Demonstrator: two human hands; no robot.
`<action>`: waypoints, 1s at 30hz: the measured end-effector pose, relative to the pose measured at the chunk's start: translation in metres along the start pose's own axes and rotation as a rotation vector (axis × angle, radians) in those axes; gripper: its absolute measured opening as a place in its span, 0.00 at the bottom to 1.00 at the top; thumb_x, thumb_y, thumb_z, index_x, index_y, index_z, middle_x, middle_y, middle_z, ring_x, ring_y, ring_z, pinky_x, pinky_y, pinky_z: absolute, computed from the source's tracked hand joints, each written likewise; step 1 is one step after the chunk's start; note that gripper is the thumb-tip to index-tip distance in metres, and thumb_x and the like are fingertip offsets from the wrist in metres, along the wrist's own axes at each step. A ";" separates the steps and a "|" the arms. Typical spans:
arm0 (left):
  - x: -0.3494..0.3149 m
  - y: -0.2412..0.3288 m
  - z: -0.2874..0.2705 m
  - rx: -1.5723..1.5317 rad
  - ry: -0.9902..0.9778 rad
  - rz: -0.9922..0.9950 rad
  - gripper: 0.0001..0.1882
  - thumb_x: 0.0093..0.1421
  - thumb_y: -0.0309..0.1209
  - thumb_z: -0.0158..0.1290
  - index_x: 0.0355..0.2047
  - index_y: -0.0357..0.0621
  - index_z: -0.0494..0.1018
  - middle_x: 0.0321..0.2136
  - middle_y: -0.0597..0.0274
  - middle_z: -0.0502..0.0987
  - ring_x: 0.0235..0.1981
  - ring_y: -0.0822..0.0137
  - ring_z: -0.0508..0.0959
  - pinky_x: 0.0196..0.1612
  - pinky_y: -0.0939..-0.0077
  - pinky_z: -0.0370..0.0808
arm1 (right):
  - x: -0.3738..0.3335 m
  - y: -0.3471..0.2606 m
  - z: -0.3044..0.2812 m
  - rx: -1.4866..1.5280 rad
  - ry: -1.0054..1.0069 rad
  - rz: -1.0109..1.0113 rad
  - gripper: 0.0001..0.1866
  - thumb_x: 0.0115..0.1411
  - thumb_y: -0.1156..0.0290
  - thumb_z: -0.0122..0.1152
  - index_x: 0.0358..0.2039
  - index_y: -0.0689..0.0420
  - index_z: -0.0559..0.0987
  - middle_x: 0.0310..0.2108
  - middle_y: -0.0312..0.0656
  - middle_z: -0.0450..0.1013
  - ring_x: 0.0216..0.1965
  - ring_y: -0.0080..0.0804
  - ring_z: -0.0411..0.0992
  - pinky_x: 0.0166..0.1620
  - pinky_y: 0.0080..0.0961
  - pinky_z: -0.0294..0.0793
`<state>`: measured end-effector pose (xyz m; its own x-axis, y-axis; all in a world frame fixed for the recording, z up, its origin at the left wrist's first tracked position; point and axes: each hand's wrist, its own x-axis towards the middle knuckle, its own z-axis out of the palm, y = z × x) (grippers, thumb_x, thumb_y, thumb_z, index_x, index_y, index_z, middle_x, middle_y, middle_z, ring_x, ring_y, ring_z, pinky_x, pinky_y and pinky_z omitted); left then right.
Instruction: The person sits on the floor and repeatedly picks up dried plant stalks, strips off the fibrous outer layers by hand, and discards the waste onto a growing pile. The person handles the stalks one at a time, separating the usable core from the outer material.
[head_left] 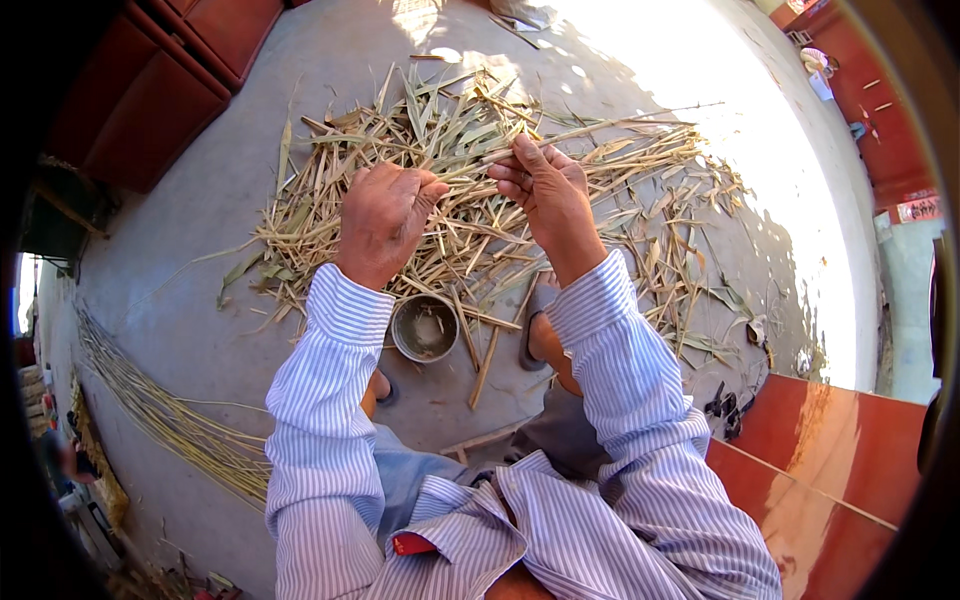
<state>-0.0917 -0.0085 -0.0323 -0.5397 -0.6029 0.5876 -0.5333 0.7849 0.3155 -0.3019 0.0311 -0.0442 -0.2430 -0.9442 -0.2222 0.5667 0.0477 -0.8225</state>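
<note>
My right hand [552,200] is closed in a pinch, thumb against fingers, on a thin dry reed stalk [492,157]. Beside it, my left hand [385,220] is curled with its thumb pressed to the fingers; what it holds, if anything, is hidden. A small gap separates the two hands. Both are held above a loose heap of dry stalks and leaf strips [335,190] on the floor. Below my left hand stands a round metal bowl [425,328] with a little murky content at its bottom.
A bundle of long thin canes [175,405] lies on the grey concrete floor [200,290] at the left. Dark red furniture [150,100] stands at the far left. Red panels [830,450] are near on the right. My slippered feet flank the bowl.
</note>
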 end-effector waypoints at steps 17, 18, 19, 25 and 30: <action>-0.006 -0.025 -0.066 -0.257 -0.212 -0.342 0.11 0.60 0.34 0.56 0.28 0.36 0.77 0.15 0.61 0.73 0.17 0.71 0.74 0.22 0.77 0.67 | 0.024 -0.043 -0.074 0.073 0.359 -0.229 0.10 0.61 0.65 0.62 0.31 0.58 0.75 0.25 0.37 0.76 0.25 0.24 0.76 0.24 0.12 0.76; -0.008 -0.031 -0.068 -0.311 -0.233 -0.388 0.11 0.60 0.33 0.56 0.28 0.36 0.76 0.14 0.61 0.72 0.17 0.73 0.73 0.22 0.77 0.67 | 0.025 -0.048 -0.080 0.066 0.391 -0.247 0.11 0.61 0.64 0.63 0.31 0.58 0.75 0.25 0.37 0.76 0.25 0.24 0.76 0.24 0.12 0.75; -0.011 -0.035 -0.071 -0.323 -0.241 -0.407 0.11 0.60 0.33 0.56 0.28 0.36 0.76 0.15 0.62 0.72 0.17 0.73 0.73 0.22 0.77 0.67 | 0.024 -0.051 -0.083 0.060 0.422 -0.265 0.11 0.61 0.64 0.63 0.31 0.58 0.75 0.25 0.37 0.76 0.25 0.23 0.76 0.24 0.12 0.75; -0.011 -0.028 -0.067 -0.331 -0.202 -0.346 0.11 0.57 0.34 0.58 0.28 0.37 0.76 0.18 0.58 0.75 0.20 0.66 0.75 0.25 0.73 0.68 | 0.022 -0.048 -0.081 0.007 0.354 -0.314 0.11 0.61 0.65 0.62 0.31 0.60 0.76 0.26 0.39 0.76 0.26 0.25 0.77 0.25 0.13 0.76; 0.011 0.018 -0.040 0.093 -0.229 -0.101 0.12 0.53 0.38 0.60 0.28 0.41 0.77 0.23 0.57 0.77 0.28 0.58 0.76 0.33 0.67 0.67 | 0.018 -0.043 -0.064 -0.144 0.203 -0.266 0.10 0.63 0.67 0.60 0.35 0.61 0.75 0.34 0.44 0.78 0.33 0.27 0.78 0.32 0.16 0.80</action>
<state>-0.0808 0.0052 0.0099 -0.6088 -0.7022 0.3692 -0.6437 0.7092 0.2874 -0.3809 0.0328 -0.0466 -0.5266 -0.8465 -0.0784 0.3494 -0.1315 -0.9277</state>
